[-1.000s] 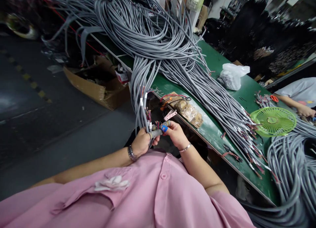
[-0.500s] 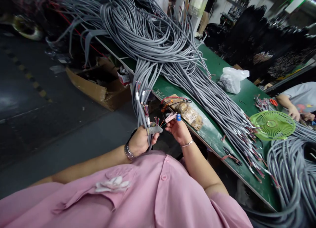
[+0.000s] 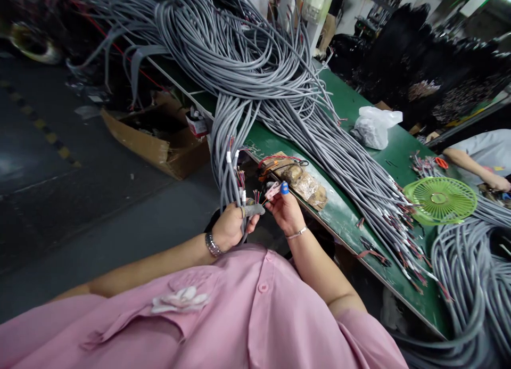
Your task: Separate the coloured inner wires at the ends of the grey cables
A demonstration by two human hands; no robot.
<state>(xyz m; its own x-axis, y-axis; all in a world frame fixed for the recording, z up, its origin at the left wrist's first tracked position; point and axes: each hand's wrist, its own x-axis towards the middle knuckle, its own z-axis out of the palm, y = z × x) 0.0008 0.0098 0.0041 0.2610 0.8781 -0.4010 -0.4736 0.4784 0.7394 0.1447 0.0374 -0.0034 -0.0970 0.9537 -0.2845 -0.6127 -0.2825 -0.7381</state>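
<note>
The left hand (image 3: 230, 228) is closed around a grey cable (image 3: 231, 182) whose long axis runs near upright from the grip to the pile (image 3: 247, 55) on the worktop (image 3: 347, 108). Its coloured wires (image 3: 256, 196) fan out just right of the grip. The right hand (image 3: 285, 212), nearer those wires, pinches a small pink tool (image 3: 272, 189) just beside their tips.

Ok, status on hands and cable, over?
Left hand shut on grey cable end. Right hand at its coloured wire tips, grip unclear. Hanging cable bundle crowds left hand.
</note>
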